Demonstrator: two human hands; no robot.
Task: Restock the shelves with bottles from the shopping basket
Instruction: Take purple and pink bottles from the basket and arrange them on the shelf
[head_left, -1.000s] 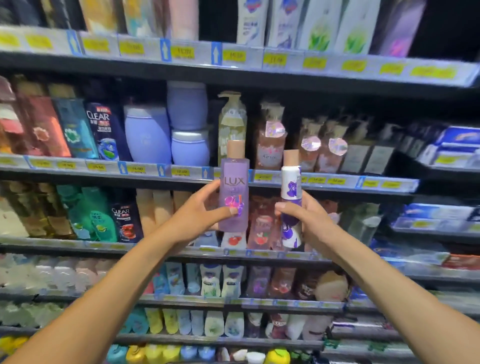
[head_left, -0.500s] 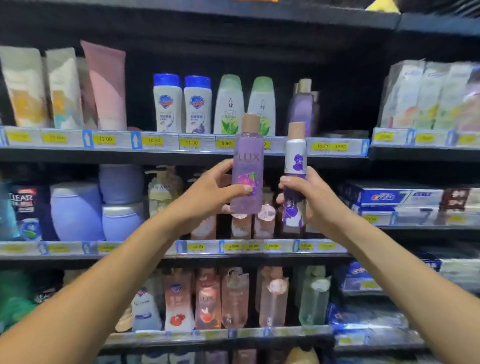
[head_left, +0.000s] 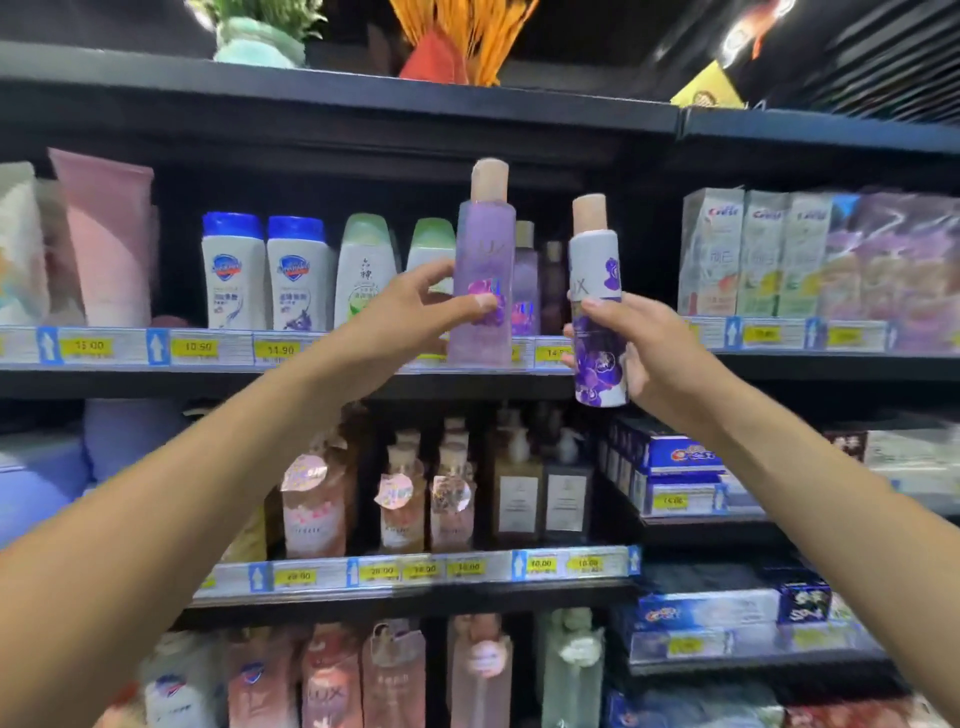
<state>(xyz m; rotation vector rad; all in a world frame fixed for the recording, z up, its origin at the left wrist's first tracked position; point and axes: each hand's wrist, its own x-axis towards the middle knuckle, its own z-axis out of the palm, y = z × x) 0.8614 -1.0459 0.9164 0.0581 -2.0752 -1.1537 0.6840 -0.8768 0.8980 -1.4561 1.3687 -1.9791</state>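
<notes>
My left hand (head_left: 415, 306) grips a clear purple LUX bottle (head_left: 483, 249) with a tan cap, held upright in front of the upper shelf's edge (head_left: 363, 358). A white and purple LUX bottle (head_left: 597, 291) with a tan cap is gripped by my right hand (head_left: 639, 343), slightly lower and to the right. Behind the purple bottle stand two similar bottles (head_left: 527, 280) on that shelf. The shopping basket is out of view.
White bottles with blue caps (head_left: 265, 270) and green-capped bottles (head_left: 366, 265) stand left of the purple ones. Boxed toothpaste (head_left: 753, 249) fills the shelf to the right. Pink and beige bottles (head_left: 400, 493) line the shelf below. A dark top shelf board (head_left: 363, 98) runs above.
Both hands have lifted their bottles up to the upper shelf's level. The view has tilted upward, so the top board and items above it now show.
</notes>
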